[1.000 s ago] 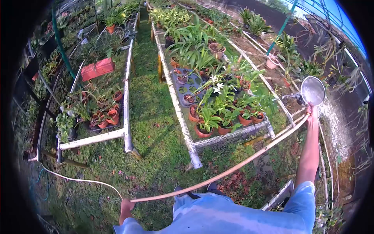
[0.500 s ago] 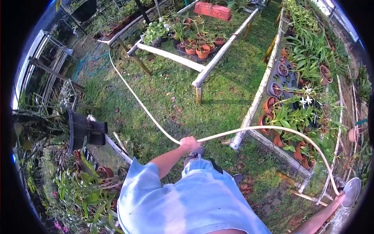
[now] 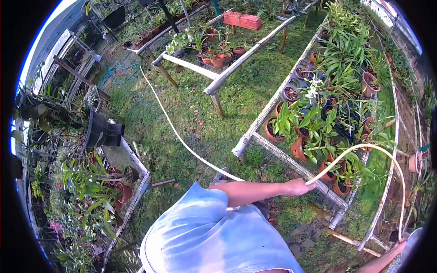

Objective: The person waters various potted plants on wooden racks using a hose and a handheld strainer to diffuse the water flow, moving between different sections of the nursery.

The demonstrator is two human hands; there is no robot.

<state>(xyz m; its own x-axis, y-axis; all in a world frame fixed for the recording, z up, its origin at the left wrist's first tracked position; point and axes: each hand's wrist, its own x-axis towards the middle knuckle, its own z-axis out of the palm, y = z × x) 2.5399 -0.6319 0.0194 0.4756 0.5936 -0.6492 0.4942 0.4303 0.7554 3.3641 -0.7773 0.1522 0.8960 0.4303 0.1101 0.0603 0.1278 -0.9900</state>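
A long cream garden hose (image 3: pixel 178 134) runs from the far benches across the grass to my hands. My left hand (image 3: pixel 298 187) is closed around it, the arm stretched across my body to the right. Beyond that grip the hose arches up over the potted plants and drops to my right hand (image 3: pixel 399 247), at the lower right edge. My right hand is closed on the hose near its end, beside a round, pale, disc-like head (image 3: pixel 413 241), partly cut off by the picture's edge. The fingers of the right hand show only in part.
A mesh bench (image 3: pixel 296 160) with terracotta pots and leafy plants stands at the right. Another bench (image 3: pixel 193 65) holds pots and a red planter (image 3: pixel 242 20). At the left are a black pot (image 3: pixel 101 129) and more plants. A teal hose (image 3: pixel 119 73) lies on the grass.
My left hand has moved right along with its grip on the hose. My right hand has lowered slightly. The view has shifted towards the right bench, and the hose's arch stands narrower.
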